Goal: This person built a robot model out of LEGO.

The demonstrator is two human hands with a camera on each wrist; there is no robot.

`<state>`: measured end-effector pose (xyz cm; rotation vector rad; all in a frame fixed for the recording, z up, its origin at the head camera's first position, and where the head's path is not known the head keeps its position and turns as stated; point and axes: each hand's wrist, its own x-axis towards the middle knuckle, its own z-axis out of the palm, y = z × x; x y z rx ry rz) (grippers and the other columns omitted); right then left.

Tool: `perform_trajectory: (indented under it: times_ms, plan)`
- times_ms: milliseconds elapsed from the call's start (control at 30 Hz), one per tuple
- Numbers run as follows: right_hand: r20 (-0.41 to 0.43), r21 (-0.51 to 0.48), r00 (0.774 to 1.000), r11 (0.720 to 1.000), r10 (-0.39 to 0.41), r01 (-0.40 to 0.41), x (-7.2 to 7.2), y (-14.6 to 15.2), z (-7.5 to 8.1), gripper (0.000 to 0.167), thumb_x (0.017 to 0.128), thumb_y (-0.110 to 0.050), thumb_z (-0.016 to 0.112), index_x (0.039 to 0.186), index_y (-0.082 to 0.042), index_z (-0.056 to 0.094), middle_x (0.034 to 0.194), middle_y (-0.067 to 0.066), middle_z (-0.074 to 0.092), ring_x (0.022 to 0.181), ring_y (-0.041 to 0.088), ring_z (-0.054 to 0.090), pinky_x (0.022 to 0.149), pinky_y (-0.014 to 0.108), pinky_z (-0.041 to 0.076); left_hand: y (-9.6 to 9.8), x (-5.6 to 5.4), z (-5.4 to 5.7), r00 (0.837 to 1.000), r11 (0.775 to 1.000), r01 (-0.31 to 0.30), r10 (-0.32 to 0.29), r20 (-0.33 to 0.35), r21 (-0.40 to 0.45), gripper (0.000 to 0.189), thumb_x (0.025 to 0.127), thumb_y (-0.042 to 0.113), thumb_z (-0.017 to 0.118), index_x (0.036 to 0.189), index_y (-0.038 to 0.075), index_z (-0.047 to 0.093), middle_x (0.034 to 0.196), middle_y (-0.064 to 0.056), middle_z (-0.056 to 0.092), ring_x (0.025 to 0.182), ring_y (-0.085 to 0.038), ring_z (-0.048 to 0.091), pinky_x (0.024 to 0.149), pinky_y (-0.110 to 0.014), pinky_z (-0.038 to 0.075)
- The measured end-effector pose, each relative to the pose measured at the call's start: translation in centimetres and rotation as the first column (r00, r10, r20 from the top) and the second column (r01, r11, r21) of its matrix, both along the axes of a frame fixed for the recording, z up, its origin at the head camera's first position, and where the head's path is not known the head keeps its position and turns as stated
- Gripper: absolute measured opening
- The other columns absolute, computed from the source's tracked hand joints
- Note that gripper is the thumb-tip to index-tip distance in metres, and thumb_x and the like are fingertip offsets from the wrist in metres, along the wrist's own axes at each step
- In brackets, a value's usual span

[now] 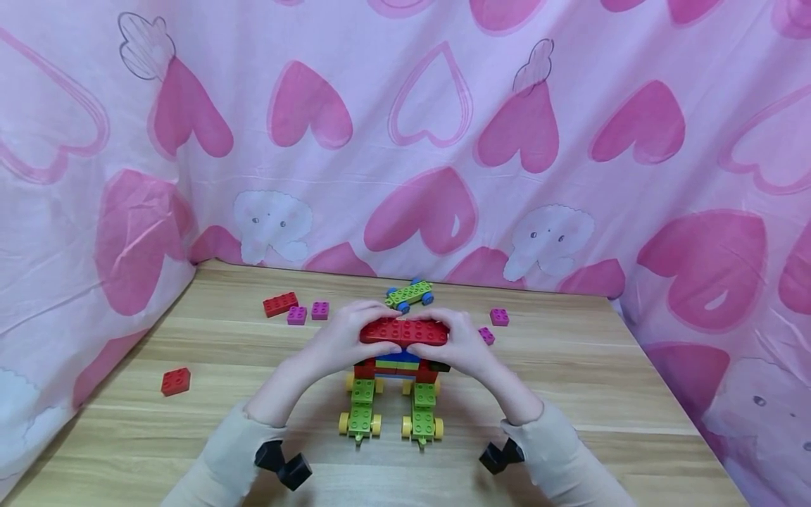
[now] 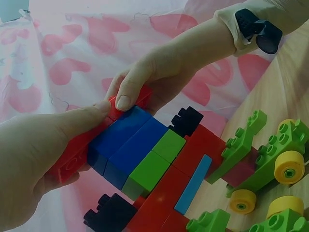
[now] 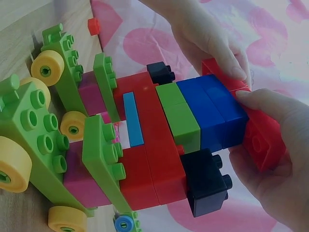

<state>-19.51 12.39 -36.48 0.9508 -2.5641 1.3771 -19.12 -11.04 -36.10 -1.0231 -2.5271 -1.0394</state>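
Note:
A built toy-brick figure stands on two green wheeled bases (image 1: 361, 417) with yellow wheels. Above them come purple bricks (image 3: 83, 176), red bricks (image 3: 161, 169), a light-blue strip (image 2: 193, 186), green bricks (image 2: 153, 175) and blue bricks (image 2: 128, 142). A black brick (image 3: 207, 182) sticks out at either side. Two red bricks (image 1: 403, 331), end to end, top the blue layer and overhang it. My left hand (image 1: 342, 339) grips the left end of these, thumb on the near side. The right end is held by my right hand (image 1: 465, 345) in the same manner.
Behind the figure stands a green wheeled base (image 1: 409, 293) with blue wheels. Loose pink bricks (image 1: 319, 310) and a red brick (image 1: 280, 304) lie at the back left, another red brick (image 1: 175, 381) farther left. One more pink brick (image 1: 499, 317) lies right. A heart-patterned curtain (image 1: 418, 211) borders the table.

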Motion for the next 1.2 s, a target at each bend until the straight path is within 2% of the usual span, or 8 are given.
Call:
perform_trajectory:
  times_ms: [267, 400, 533, 700, 867, 1067, 1200]
  plan:
    - [0.054, -0.022, 0.999, 1.0, -0.009, 0.01, 0.1, 0.2, -0.2, 0.042, 0.081, -0.016, 0.08, 0.119, -0.004, 0.067, 0.106, 0.01, 0.072, 0.083, 0.012, 0.065, 0.071, 0.025, 0.055, -1.3, 0.1, 0.1, 0.999, 1.0, -0.007, 0.008, -0.048, 0.029, 0.049, 0.083, 0.029, 0.079, 0.126, 0.011, 0.066, 0.129, -0.01, 0.065, 0.122, -0.03, 0.059, 0.098, -0.051, 0.051]
    - [0.087, -0.031, 0.996, 0.999, -0.016, 0.019, 0.0, 0.4, -0.4, 0.043, 0.081, -0.016, 0.08, 0.121, -0.006, 0.066, 0.109, 0.01, 0.072, 0.087, 0.015, 0.065, 0.074, 0.026, 0.056, -2.4, -0.3, -0.2, 0.993, 0.997, -0.014, 0.024, -0.119, 0.079, 0.045, 0.087, 0.031, 0.073, 0.127, 0.011, 0.065, 0.128, -0.011, 0.066, 0.122, -0.031, 0.059, 0.099, -0.054, 0.05]
    - [0.127, -0.043, 0.992, 0.999, -0.021, 0.026, 0.1, 0.5, -0.6, 0.043, 0.081, -0.017, 0.08, 0.122, -0.009, 0.066, 0.11, 0.01, 0.072, 0.091, 0.017, 0.066, 0.077, 0.027, 0.056, -3.5, -0.8, -0.6, 0.974, 0.988, -0.049, 0.079, -0.213, 0.146, 0.04, 0.094, 0.032, 0.065, 0.126, 0.007, 0.065, 0.125, -0.014, 0.066, 0.119, -0.034, 0.06, 0.095, -0.053, 0.052]
    - [0.144, -0.057, 0.989, 0.998, -0.016, 0.024, 0.1, 0.6, -0.9, 0.043, 0.081, -0.017, 0.08, 0.122, -0.011, 0.067, 0.111, 0.01, 0.072, 0.092, 0.018, 0.067, 0.079, 0.029, 0.057, -5.1, -1.7, -1.1, 0.94, 0.968, -0.135, 0.193, -0.28, 0.211, 0.031, 0.091, 0.016, 0.068, 0.119, 0.003, 0.067, 0.118, -0.016, 0.069, 0.113, -0.035, 0.063, 0.093, -0.053, 0.053]
    - [0.152, -0.063, 0.988, 0.998, -0.018, 0.028, 0.1, 0.6, -1.1, 0.042, 0.081, -0.017, 0.081, 0.12, -0.01, 0.067, 0.106, 0.01, 0.073, 0.088, 0.014, 0.067, 0.075, 0.027, 0.057, -7.1, -2.8, -2.1, 0.931, 0.952, -0.226, 0.274, -0.243, 0.206, 0.031, 0.087, 0.006, 0.071, 0.117, 0.001, 0.068, 0.117, -0.019, 0.069, 0.112, -0.038, 0.062, 0.094, -0.054, 0.051]
    - [0.161, -0.079, 0.987, 0.997, -0.013, 0.026, 0.1, 0.5, -1.0, 0.038, 0.08, -0.013, 0.081, 0.115, -0.007, 0.069, 0.093, 0.012, 0.074, 0.074, 0.012, 0.066, 0.064, 0.026, 0.054, -9.7, -4.5, -4.1, 0.921, 0.929, -0.331, 0.356, -0.158, 0.164, 0.035, 0.087, 0.006, 0.072, 0.12, -0.001, 0.065, 0.122, -0.023, 0.065, 0.117, -0.041, 0.058, 0.099, -0.057, 0.047]
    - [0.187, -0.082, 0.982, 0.996, -0.016, 0.032, 0.1, 0.5, -1.1, 0.038, 0.08, -0.014, 0.08, 0.116, -0.006, 0.069, 0.096, 0.012, 0.074, 0.077, 0.012, 0.067, 0.067, 0.026, 0.055, -11.4, -5.6, -5.5, 0.913, 0.915, -0.382, 0.396, -0.099, 0.129, 0.038, 0.085, 0.001, 0.072, 0.121, -0.003, 0.063, 0.123, -0.026, 0.063, 0.117, -0.043, 0.057, 0.099, -0.058, 0.045]
